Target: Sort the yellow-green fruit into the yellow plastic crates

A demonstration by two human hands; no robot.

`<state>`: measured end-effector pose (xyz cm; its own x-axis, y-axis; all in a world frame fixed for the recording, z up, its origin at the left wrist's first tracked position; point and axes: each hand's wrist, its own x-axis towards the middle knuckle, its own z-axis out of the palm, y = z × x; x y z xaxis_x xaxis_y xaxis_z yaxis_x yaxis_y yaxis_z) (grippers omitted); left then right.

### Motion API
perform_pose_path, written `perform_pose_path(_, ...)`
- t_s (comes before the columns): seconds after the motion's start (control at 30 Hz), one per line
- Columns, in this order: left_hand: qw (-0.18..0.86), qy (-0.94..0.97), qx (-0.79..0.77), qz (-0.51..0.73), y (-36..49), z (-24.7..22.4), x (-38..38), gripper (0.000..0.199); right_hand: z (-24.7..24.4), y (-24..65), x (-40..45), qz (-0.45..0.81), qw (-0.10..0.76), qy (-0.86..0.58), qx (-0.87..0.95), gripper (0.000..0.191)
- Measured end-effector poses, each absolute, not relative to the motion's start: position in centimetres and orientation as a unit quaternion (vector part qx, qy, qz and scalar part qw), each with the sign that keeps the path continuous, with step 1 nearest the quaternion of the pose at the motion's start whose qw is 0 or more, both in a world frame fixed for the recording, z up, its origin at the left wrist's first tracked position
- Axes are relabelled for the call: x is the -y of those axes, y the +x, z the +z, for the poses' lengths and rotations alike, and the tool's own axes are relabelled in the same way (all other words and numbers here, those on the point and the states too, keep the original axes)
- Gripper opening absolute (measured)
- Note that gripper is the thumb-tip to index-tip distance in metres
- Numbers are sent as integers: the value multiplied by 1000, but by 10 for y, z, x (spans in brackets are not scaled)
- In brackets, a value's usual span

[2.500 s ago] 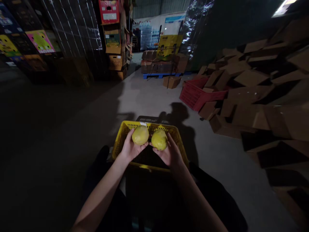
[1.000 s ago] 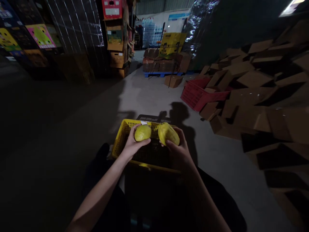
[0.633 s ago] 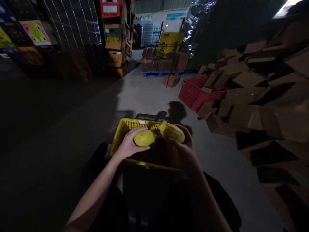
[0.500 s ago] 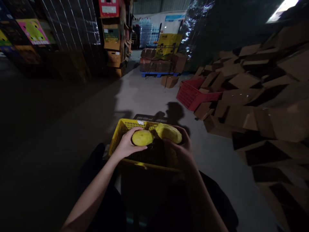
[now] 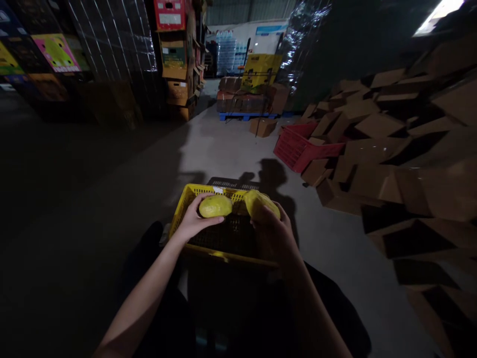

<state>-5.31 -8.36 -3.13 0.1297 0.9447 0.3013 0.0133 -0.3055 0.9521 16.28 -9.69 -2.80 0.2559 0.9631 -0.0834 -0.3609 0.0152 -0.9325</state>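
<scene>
Left hand [image 5: 193,219] is closed around the left fruit [image 5: 215,206], yellow and rounded. Thumb runs along the near side, fingers curl round the outer and far side; the fruit sits in the opening between them, its inner end poking out toward the other hand. Most fingertips are hidden behind it.

Right hand [image 5: 276,227] is closed on the right fruit [image 5: 261,203], also yellow, longer-looking, tilted, with its narrower end up and toward the left fruit. Thumb lies across the near face, fingers wrap the outer side; some fingertips show just under the fruit, the rest can't be told. Fruits are near each other, with a gap between, not touching.

Both fruits are held up over the yellow crate [image 5: 238,259], which has slotted walls and a white label [image 5: 218,190] on its far rim. Crate interior is dark, contents can't be told. Crate is on the grey floor [image 5: 219,154], between the person's legs.

Beyond it, to the right: red crate [image 5: 296,149], tilted, against a heap of cardboard boxes [image 5: 376,169]. Farther back: blue pallet [image 5: 246,117] bearing packages and a yellow box [image 5: 261,69].
</scene>
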Motion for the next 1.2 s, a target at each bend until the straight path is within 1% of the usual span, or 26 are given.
perform_pose_path(0.17, 419, 615, -389, 543, -52, -36, 80, 61, -29, 162, 94, 528, 626, -477, 318, 41)
perform_pose_path(0.23, 382, 639, -388, 543, -53, -38, 79, 62, -30, 162, 94, 522, 617, -484, 335, 43)
perform_pose_path(0.3, 324, 671, -389, 542, -54, -38, 80, 59, -31, 163, 95, 491, 609, -499, 373, 46)
perform_pose_path(0.37, 260, 702, -381, 542, -54, -38, 81, 54, -33, 164, 97, 411, 606, -516, 443, 49)
perform_pose_path(0.43, 205, 727, -365, 545, -54, -38, 82, 50, -35, 165, 98, 300, 607, -522, 519, 53)
perform_pose_path(0.53, 145, 740, -342, 560, -55, -39, 81, 47, -35, 164, 100, 163, 599, -498, 605, 60)
perform_pose_path(0.7, 72, 729, -337, 591, -59, -44, 80, 46, -30, 159, 103, -20, 576, -437, 690, 49)
perform_pose_path(0.77, 52, 725, -340, 597, -62, -46, 80, 45, -31, 156, 104, -63, 569, -425, 701, 48)
perform_pose_path(0.87, 34, 716, -346, 605, -67, -48, 81, 44, -34, 151, 103, -81, 574, -413, 702, 51)
perform_pose_path(1.03, 35, 703, -377, 603, -70, -49, 84, 43, -37, 148, 102, -53, 575, -419, 701, 56)
perform_pose_path(1.13, 65, 691, -387, 607, -69, -45, 86, 43, -36, 147, 101, -5, 586, -435, 684, 52)
perform_pose_path(1.2, 100, 681, -391, 611, -68, -41, 86, 50, -37, 147, 100, 51, 600, -436, 669, 50)
